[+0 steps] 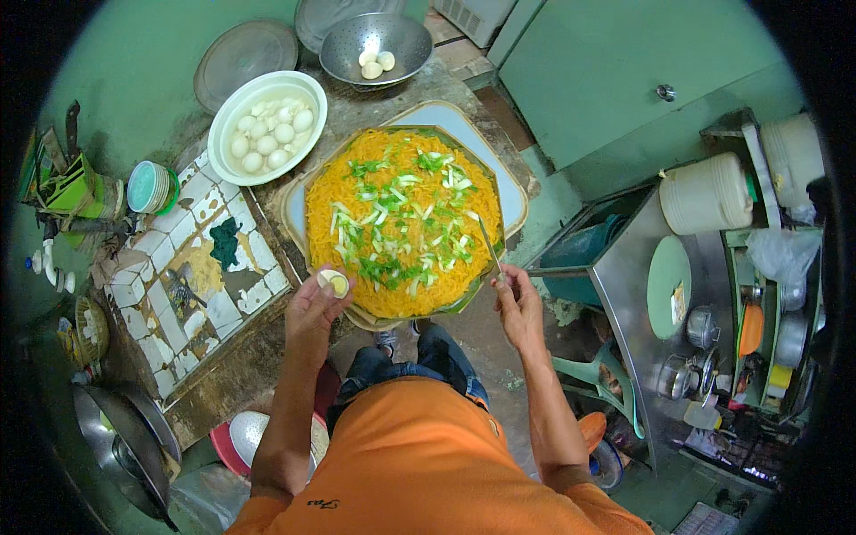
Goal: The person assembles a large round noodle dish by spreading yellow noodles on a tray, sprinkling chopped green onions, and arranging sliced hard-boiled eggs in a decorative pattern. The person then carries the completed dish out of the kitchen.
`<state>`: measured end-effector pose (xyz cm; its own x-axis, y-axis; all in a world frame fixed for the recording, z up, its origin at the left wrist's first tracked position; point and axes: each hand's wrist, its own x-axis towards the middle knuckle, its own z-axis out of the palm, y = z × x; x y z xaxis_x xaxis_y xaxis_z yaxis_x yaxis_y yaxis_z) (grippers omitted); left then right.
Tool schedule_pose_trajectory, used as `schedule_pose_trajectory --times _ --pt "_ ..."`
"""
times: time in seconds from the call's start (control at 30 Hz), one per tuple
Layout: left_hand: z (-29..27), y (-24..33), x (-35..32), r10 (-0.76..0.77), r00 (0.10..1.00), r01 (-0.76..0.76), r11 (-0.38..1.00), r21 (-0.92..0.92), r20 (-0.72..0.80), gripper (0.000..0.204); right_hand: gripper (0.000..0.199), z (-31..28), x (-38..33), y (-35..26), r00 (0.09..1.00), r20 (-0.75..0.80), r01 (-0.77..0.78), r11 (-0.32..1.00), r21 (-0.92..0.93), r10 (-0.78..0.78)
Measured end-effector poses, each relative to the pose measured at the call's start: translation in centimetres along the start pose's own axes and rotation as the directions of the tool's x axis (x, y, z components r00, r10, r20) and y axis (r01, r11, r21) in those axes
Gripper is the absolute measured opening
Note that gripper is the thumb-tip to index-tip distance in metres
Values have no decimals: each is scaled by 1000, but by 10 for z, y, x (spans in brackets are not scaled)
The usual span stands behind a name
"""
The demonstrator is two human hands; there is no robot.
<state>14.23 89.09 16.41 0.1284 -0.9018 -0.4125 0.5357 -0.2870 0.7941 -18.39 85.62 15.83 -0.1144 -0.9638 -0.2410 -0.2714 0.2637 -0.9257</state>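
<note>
A large tray (pixel 513 192) lined with green leaf holds orange noodles (pixel 334 201) topped with chopped green onion (pixel 401 223). My left hand (pixel 314 308) holds a halved boiled egg (pixel 335 283), yolk up, at the tray's near-left edge. At the near-right edge my right hand (pixel 517 303) grips a thin knife (pixel 489 245), its blade pointing up over the noodles. A white bowl (pixel 225 134) of peeled eggs stands to the upper left. A metal colander (pixel 343 53) with a few eggs sits behind the tray.
A tiled counter (pixel 192 267) with a green rag lies at left, with a stack of lids (pixel 150 187) beyond it. A wok (pixel 125 441) sits lower left. Metal shelves (pixel 704 294) with pots, a white container and a green board stand right.
</note>
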Motion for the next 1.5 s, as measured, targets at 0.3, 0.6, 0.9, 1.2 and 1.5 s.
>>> schedule_pose_trajectory --times 0.3,0.6,0.9,1.2,1.5 --pt "25 -21 -3 -23 994 30 998 -63 108 49 27 11 -29 -15 996 86 29 992 -122 -19" --pt "83 -66 -3 -123 988 137 977 -165 92 48 26 20 -87 -17 959 205 214 975 -60 -198" --pt "108 -86 -11 -152 986 158 985 -75 69 46 25 -6 -78 0 946 256 215 976 -28 -200" --pt "120 -90 -15 -135 991 135 989 -56 -3 40 25 -23 -63 13 947 284 134 987 85 -153" --pt "115 -82 -27 -168 982 183 956 229 -84 32 26 -29 -53 24 948 318 -75 982 174 16"
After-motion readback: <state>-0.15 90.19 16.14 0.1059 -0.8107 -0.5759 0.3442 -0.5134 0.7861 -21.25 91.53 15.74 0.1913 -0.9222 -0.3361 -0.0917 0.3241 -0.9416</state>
